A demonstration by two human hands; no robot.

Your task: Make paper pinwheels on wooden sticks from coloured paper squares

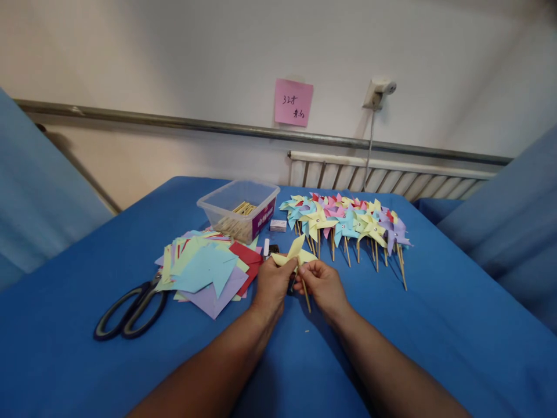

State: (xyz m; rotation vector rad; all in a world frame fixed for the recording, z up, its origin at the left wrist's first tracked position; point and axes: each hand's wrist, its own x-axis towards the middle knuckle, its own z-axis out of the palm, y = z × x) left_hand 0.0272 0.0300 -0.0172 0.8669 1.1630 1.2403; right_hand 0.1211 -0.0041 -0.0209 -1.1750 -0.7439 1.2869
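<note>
My left hand [272, 284] and my right hand [322, 284] meet over the blue table [435, 325], both pinching a pale yellow paper pinwheel [296, 251]. Its wooden stick [306, 299] slants down between my hands, and the right fingers grip it near the top. The left fingers close on the pinwheel's left blade. A row of finished pinwheels [348, 223] in yellow, blue, pink and purple lies just behind my hands.
A pile of cut coloured paper [206, 267] lies to the left, with black-handled scissors [133, 307] beside it. A clear plastic box [239, 209] holds wooden sticks. A small white box [278, 225] sits by it. A pink note [293, 103] hangs on the wall.
</note>
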